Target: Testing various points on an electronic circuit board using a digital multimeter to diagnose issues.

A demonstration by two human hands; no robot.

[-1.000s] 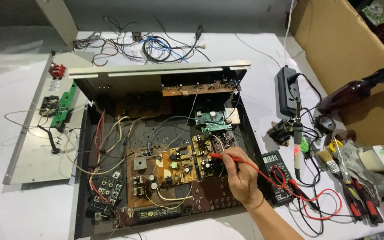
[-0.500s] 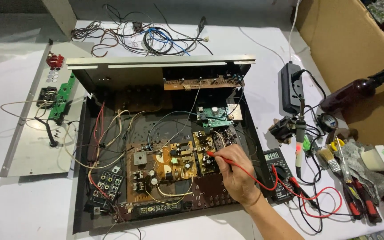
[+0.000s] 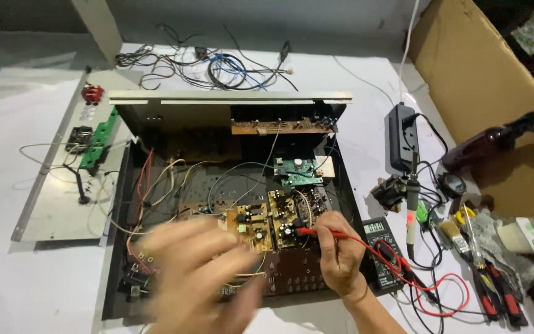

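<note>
Red multimeter probe (image 3: 316, 233) is pinched in the right hand (image 3: 340, 250), its tip on the yellow-brown circuit board (image 3: 273, 222) inside the open black metal chassis (image 3: 115, 247). Left hand (image 3: 196, 272) hovers blurred, fingers spread, holding nothing visible.

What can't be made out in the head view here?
- Left hand: motion-blurred; fingers and anything held unreadable.
- Circuit board: its lower left part hidden behind that blur.
- Red probe: tip too small to tell which contact it touches.
- Right hand: forearm cut off by bottom edge.
- Multimeter: display too small.
</note>
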